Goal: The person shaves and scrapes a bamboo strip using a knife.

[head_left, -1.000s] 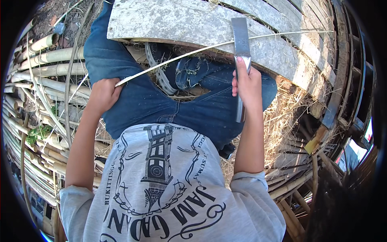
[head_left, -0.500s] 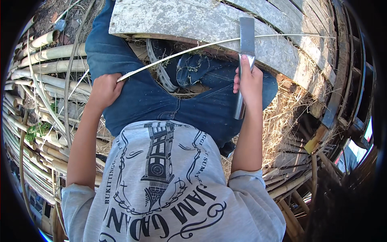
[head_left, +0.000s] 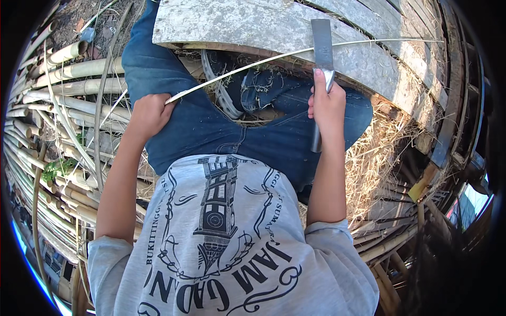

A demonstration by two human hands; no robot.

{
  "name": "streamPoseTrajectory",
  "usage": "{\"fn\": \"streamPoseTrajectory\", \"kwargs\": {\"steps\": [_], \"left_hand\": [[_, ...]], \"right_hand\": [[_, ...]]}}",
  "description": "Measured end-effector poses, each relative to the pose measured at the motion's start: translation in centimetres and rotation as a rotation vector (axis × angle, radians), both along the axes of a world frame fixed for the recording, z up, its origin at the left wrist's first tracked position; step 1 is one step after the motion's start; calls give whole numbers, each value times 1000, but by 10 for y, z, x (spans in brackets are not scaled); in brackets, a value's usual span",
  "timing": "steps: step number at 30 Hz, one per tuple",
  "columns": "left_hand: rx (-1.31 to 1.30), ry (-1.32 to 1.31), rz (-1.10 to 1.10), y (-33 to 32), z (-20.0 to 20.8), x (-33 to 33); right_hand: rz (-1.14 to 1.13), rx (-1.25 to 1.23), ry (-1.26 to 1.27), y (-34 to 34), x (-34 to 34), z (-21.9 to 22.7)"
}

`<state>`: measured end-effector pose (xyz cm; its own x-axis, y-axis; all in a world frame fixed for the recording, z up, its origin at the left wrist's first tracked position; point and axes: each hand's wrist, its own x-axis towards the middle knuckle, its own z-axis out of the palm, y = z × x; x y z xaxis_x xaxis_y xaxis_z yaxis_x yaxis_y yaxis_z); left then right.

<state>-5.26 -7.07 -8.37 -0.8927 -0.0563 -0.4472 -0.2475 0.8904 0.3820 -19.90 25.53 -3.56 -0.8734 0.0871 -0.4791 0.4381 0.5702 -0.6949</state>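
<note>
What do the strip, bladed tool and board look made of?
Strip: probably bamboo, unpainted; pale, thin, gently bowed.
Bladed tool: metal, likely steel; dull grey blade, brighter shine near its base.
Board: weathered wood; blotchy grey face, brown edge. Can't tell whether it was ever painted.

A grey shirt (head_left: 237, 237) bears black print (head_left: 217, 210), lower centre; higher in frame, blue jeans (head_left: 200, 129), cream strip (head_left: 258, 62), steel-grey knife (head_left: 322, 50), mottled grey planks (head_left: 237, 23).

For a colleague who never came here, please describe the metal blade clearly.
At the top is a grey plank platform. Near it, right of centre, the right hand grips the metal blade by its handle. Unlike the pale thin strip passing behind it, it is broad, dark and square-ended.
</note>
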Motion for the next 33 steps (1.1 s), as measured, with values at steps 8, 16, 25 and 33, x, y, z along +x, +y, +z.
{"fn": "streamPoseTrajectory", "kwargs": {"steps": [8, 16, 25, 33], "left_hand": [[-16, -44, 0, 1, -3, -6], [-2, -94, 23, 14, 5, -15], [28, -91, 42, 8, -1, -10], [73, -171, 91, 16, 12, -20]], "right_hand": [[446, 64, -27, -67, 61, -26], [96, 31, 91, -13, 11, -21], [525, 55, -43, -74, 58, -18], [171, 25, 79, -45, 44, -26]]}}
